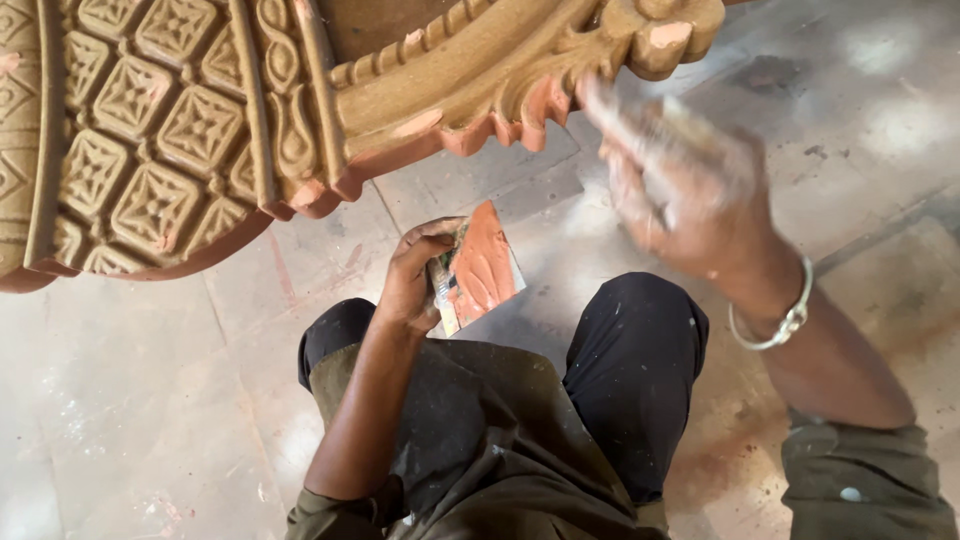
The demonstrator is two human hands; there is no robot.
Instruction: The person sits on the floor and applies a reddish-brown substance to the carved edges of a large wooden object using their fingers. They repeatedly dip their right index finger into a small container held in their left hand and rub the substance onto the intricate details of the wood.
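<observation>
A carved wooden panel [200, 130] lies just above the blurred right hand [680, 185], grip unclear; a putty-smeared card [480, 270] is clenched in the left hand [415, 280], lower down.

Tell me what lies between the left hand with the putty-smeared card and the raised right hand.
Nothing: in the head view only bare dusty floor shows between left hand, holding the card, and blurred right hand.
</observation>
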